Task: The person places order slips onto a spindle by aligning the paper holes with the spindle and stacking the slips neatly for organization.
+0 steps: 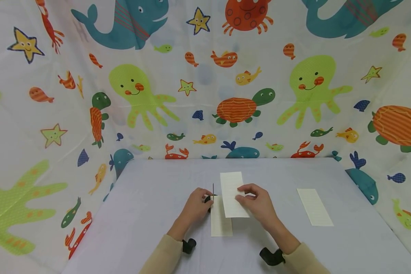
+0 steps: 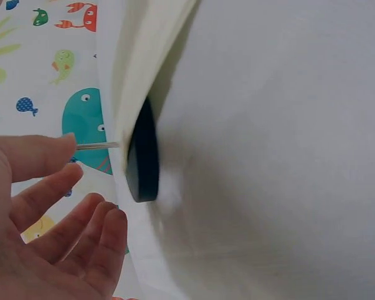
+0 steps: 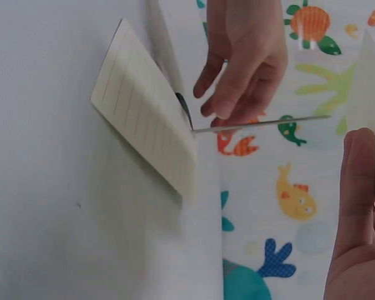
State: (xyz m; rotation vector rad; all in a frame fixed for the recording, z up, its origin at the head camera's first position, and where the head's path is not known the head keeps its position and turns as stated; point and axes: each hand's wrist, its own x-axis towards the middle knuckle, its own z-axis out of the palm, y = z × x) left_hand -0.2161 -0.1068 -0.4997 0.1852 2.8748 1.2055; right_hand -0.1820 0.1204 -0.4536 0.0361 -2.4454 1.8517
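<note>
A paper spike [image 1: 213, 188] with a thin metal rod and round black base [image 2: 150, 156] stands on the table. A cream lined paper slip [image 3: 137, 112] sits low on its rod, tilted and overlapping the base. My left hand [image 1: 198, 202] pinches the rod above that slip between thumb and fingertips, the other fingers loosely bent. Between thumb and fingers, my right hand [image 1: 258, 199] grips the right edge of a second lined slip [image 1: 232, 194], held up just right of the rod.
Another cream lined slip [image 1: 315, 207] lies flat on the white-covered table [image 1: 140, 190] to the right. Behind the table hangs a curtain [image 1: 205, 133] printed with sea animals. Dark wrist-camera mounts [image 1: 272, 256] sit on both wrists.
</note>
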